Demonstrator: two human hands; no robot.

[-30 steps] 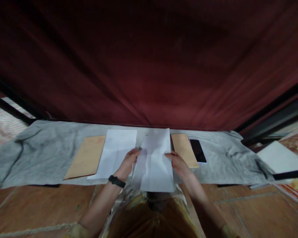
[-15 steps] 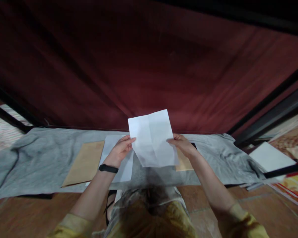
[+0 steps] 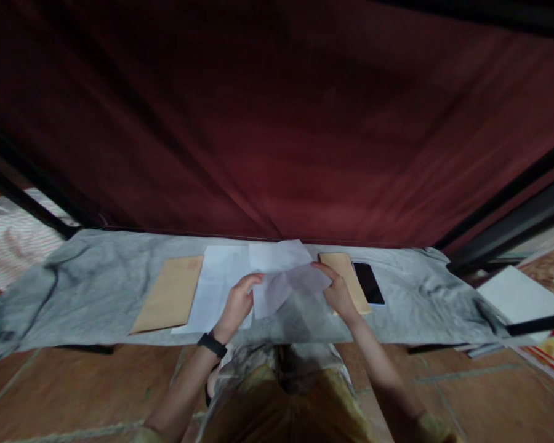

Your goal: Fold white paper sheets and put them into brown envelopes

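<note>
A creased white sheet of paper (image 3: 281, 255) hangs between my hands above the grey cloth (image 3: 300, 329), its lower part bent and buckled. My left hand (image 3: 240, 301) pinches its left edge between thumb and fingers. At the opposite edge, my right hand (image 3: 337, 289) grips the paper, with the fingers closed on it. Left of the held sheet, flat white paper (image 3: 219, 289) lies on the cloth, partly covered by my left hand. Beyond that is a large brown envelope (image 3: 170, 292). A smaller brown envelope (image 3: 353, 280) lies under and beside my right hand.
A dark-screened phone (image 3: 369, 284) lies right of the smaller envelope. A dark red curtain (image 3: 277, 154) rises behind the cloth-covered surface, with black bars (image 3: 512, 197) at the sides. A white flat item (image 3: 526, 295) is at the far right, striped fabric (image 3: 18, 234) at the far left.
Both hands have brought the sheet lower, and it has gone from nearly flat to bent in the middle. The view has shifted, and the phone and smaller envelope show more fully.
</note>
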